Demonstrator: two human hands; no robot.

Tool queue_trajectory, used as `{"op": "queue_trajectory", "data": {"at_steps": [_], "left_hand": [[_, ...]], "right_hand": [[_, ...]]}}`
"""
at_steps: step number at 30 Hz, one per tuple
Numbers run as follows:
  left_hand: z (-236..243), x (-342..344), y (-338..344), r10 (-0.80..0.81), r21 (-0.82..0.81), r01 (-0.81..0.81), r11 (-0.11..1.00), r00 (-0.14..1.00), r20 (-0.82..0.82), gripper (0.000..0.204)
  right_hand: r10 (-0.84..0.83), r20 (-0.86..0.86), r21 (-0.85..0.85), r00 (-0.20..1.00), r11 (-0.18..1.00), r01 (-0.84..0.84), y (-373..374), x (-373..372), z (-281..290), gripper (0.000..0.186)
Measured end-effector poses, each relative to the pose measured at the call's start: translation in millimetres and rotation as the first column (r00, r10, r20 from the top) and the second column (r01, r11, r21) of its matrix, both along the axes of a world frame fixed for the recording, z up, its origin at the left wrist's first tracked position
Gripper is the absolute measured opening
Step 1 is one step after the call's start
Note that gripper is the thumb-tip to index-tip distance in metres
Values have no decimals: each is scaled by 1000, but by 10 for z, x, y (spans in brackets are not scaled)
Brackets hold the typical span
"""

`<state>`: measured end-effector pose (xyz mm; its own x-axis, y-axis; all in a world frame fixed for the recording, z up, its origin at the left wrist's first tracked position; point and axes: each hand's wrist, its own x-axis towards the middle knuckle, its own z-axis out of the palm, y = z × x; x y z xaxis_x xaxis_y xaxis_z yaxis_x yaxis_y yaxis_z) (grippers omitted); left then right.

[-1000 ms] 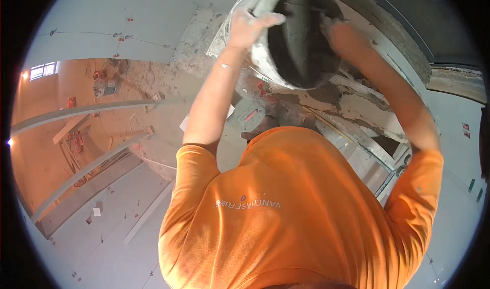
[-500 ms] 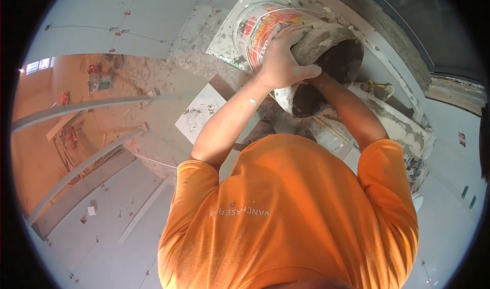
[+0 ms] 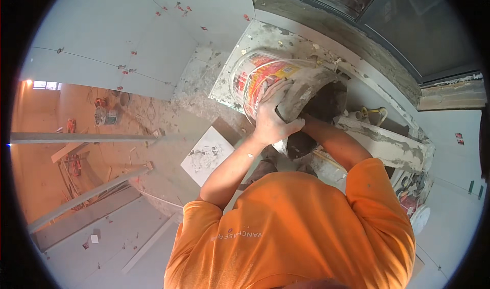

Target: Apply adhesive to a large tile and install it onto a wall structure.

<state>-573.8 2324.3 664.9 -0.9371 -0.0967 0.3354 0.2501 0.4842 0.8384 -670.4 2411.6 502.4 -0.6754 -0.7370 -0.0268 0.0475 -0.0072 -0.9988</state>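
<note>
A tipped bucket (image 3: 287, 70) with red and yellow markings, crusted grey around its rim, lies at the upper middle on a spattered pale ledge (image 3: 229, 77), its dark mouth turned toward me and to the right. My left hand (image 3: 273, 116) is wrapped round the bucket's near side at the rim, thumb toward the opening. My right hand (image 3: 304, 123) reaches into the mouth, its fingers hidden there. Below the bucket, to the left, lies a smudged white square tile (image 3: 204, 159).
A speckled white board (image 3: 380, 136) and yellow-handled tools (image 3: 372, 115) sit right of the bucket, below a window (image 3: 403, 39). Metal bars (image 3: 81, 137) cross the view at the left, with red clutter (image 3: 73, 161) and another bucket (image 3: 106, 114) beyond. A white round object (image 3: 419, 218) is at the lower right.
The bucket has tipped onto its side and come lower in the picture with both hands. My right hand went from the rim into the mouth, and my left hand slid round the side.
</note>
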Motion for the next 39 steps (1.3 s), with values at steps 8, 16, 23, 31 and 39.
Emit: {"op": "queue_trajectory", "data": {"at_steps": [8, 16, 23, 31, 39], "left_hand": [[-65, 24, 119, 87, -93, -97, 991, 991, -97, 80], [-72, -153, 27, 162, 130, -167, 977, 986, 49, 81], [-89, -476, -410, 202, 364, -248, 898, 966, 161, 77], [35, -630, -770, 42, 676, -156, 720, 982, 182, 54], [9, -592, -918, 65, 686, -158, 710, 985, 160, 49]], "right_hand": [[40, 57, -40, 998, 998, -38, 298, 263, 127, 44], [289, -125, 480, 949, 855, -197, 938, 150, 781, 25], [-46, -352, 453, 935, 866, 213, 2762, 437, 1225, 29], [109, -605, 772, 789, 323, 547, 4552, 1087, 223, 31], [-146, -843, 372, 518, 539, 756, 3796, 1026, 637, 25]]}}
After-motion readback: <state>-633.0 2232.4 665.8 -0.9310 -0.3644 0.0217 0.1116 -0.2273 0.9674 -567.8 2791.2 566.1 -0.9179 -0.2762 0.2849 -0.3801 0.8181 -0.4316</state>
